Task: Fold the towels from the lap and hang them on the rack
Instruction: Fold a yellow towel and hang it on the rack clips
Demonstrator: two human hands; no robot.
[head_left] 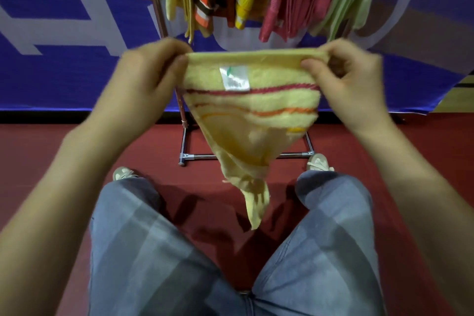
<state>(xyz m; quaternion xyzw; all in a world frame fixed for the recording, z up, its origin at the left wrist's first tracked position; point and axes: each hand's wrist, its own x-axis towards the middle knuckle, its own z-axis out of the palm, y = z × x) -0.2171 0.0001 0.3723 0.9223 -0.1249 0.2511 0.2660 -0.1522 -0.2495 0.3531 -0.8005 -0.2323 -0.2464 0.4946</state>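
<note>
Pale yellow terry towel with red and orange stripes [252,108], held over the lap in front of the metal rack [182,133]. Left hand [151,79] and right hand [351,77] each pinch a top corner between thumb and fingers; the top edge runs level left to right, the rest tapering downward, equally near both hands.

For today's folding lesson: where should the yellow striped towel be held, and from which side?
Take the towel by its top hem, at both ends, left hand and right hand coming from the sides. That hem is stretched straight; the rest sags to a twisted tip.
</note>
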